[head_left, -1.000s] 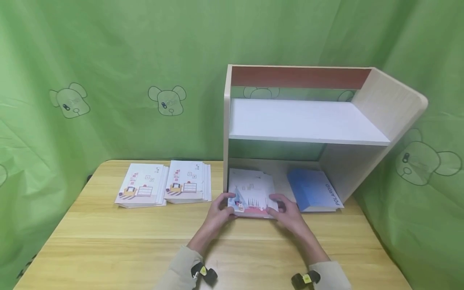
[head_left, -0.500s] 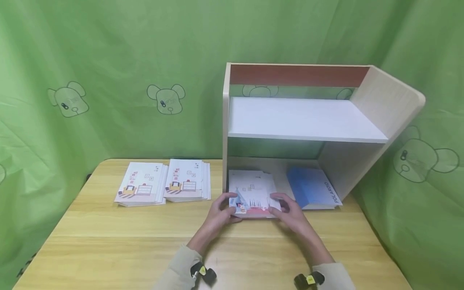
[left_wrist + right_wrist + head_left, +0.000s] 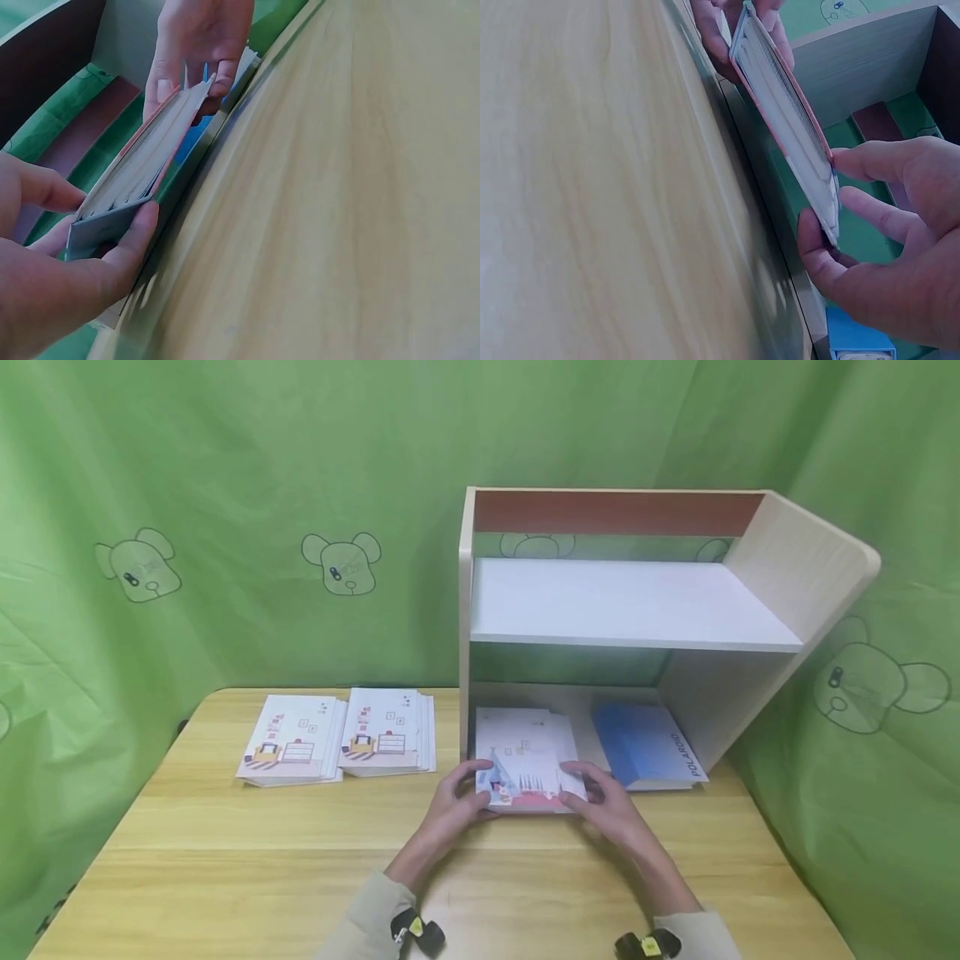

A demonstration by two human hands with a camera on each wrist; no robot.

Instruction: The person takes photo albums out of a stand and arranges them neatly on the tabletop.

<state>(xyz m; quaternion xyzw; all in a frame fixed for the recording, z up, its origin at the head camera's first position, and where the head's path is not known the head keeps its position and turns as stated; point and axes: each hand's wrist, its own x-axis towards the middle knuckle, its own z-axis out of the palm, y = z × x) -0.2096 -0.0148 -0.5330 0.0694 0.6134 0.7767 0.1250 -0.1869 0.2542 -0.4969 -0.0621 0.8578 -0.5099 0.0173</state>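
Observation:
A white illustrated book (image 3: 528, 739), with a blue tent and a pink strip on its cover, is at the left of the bookshelf's lower compartment. My left hand (image 3: 450, 802) pinches its left near corner between thumb and fingers. At the opposite side my right hand (image 3: 611, 806) grips the right near corner. In the left wrist view, the page edges of the book (image 3: 146, 157) face the camera, and both hands hold it. From the right wrist, the book (image 3: 784, 105) appears raised above the lower board, with fingers on both its covers.
A blue book (image 3: 648, 743) marked POLAROID lies to the right in the same compartment of the wooden bookshelf (image 3: 637, 606). Two piles of white booklets, a left pile (image 3: 288, 739) and a right pile (image 3: 382, 727), lie left of it on the wooden table (image 3: 262, 877). Green curtain surrounds the table.
The white book has shifted slightly to the right relative to the bookshelf, and my right hand with it. Both hands keep their hold. The head view has tilted a little.

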